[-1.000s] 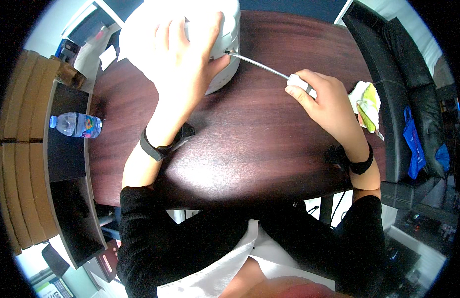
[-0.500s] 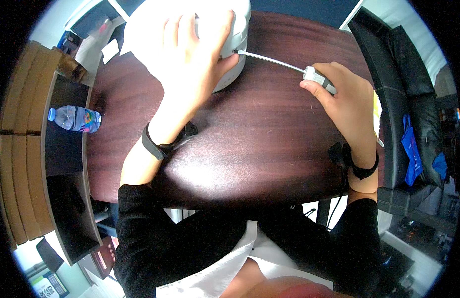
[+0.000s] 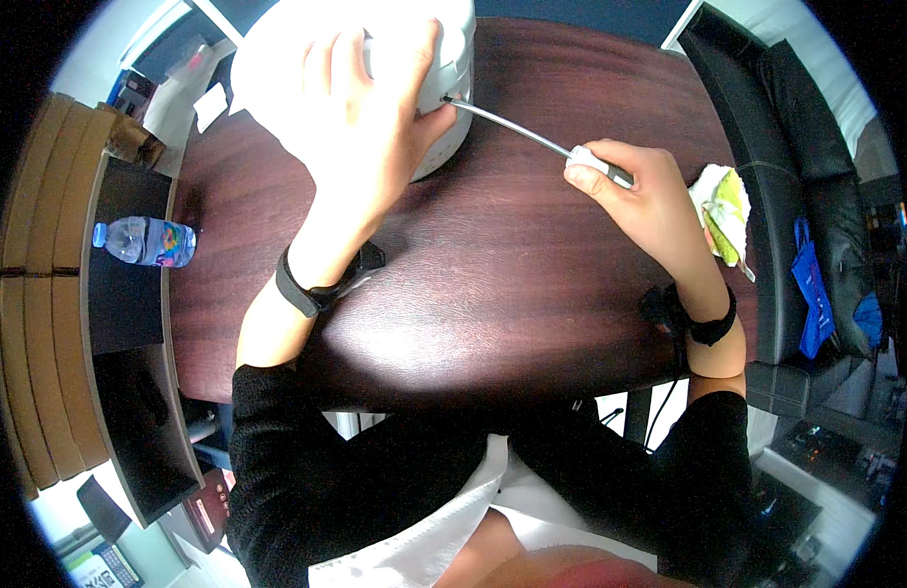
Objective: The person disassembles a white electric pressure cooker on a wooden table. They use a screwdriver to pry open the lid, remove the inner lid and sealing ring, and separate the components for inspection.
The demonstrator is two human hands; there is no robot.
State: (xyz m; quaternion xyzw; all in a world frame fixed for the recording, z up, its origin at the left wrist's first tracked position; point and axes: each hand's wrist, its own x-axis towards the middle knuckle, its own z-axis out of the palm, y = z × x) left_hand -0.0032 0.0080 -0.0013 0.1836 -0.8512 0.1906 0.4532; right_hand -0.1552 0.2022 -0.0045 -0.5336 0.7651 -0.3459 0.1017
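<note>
Left hand (image 3: 360,127), spread, steadies white rounded appliance (image 3: 272,73) at far side of table (image 3: 532,255); right hand (image 3: 644,186) grasps screwdriver (image 3: 583,156), tip at dark opening (image 3: 446,99). I judge: engaging tip; next calls for straight shaft.

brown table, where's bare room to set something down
The widest bare patch of the table lies between the forearms, nearer than the screwdriver. Another lies beyond the screwdriver, right of the white object. It's crowded far left, under the white object and left hand, and at right, around the right hand and crumpled green item.
</note>
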